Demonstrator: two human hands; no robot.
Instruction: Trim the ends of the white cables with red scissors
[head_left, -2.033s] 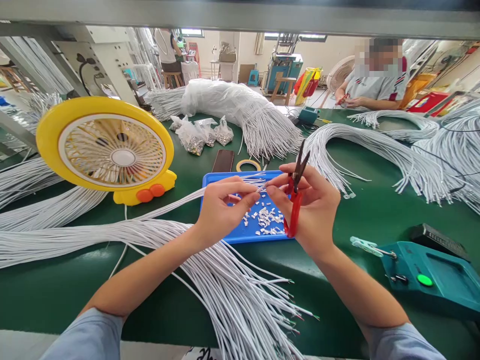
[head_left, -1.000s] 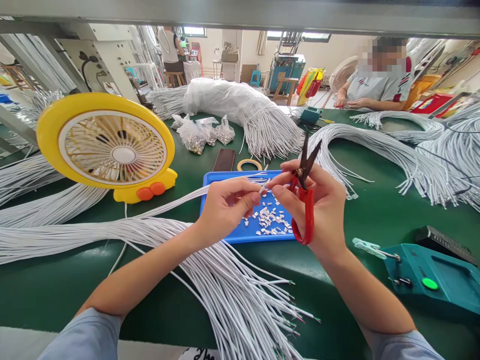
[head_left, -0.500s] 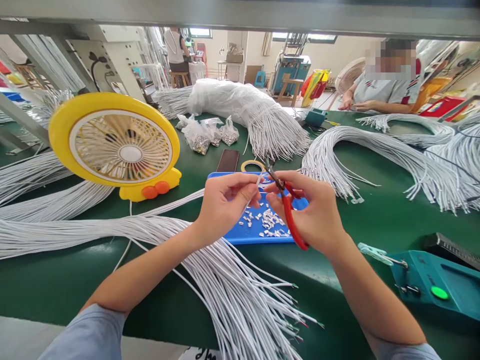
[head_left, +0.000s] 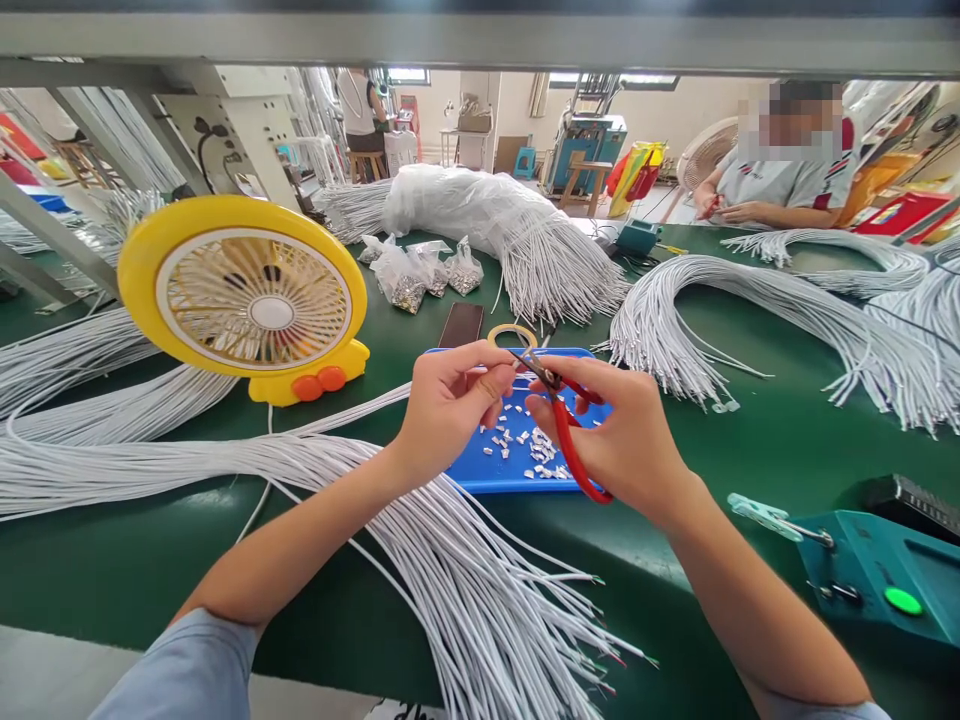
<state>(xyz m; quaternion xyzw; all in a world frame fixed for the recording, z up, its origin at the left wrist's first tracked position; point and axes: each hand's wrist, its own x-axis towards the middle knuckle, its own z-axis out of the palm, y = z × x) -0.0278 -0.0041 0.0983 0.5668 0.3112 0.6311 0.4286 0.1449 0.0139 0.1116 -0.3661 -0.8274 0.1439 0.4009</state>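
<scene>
My left hand (head_left: 450, 405) is closed in a pinch above the blue tray (head_left: 469, 484); a white cable is between its fingertips, mostly hidden by them now. My right hand (head_left: 634, 420) is wrapped round a pair of red-handled scissors (head_left: 571, 455). Their blades point left and reach the left fingertips, slightly apart. Below both hands, small whitish pieces (head_left: 544, 445) lie scattered in the tray. A thick bundle of white cables (head_left: 450, 570) passes under my left forearm, its stripped ends showing coloured wires.
A yellow fan (head_left: 244, 300) stands left. Behind the tray are a dark phone (head_left: 461, 325), a tape roll (head_left: 513, 335) and bags of metal parts (head_left: 401, 278). More cable bundles (head_left: 667, 300) lie right, near a teal device (head_left: 877, 570). A co-worker (head_left: 787, 180) sits across.
The scissors have turned and moved so their blades meet my left fingertips. The cable end that stuck up from the left pinch is now hidden. The whole view has shifted slightly.
</scene>
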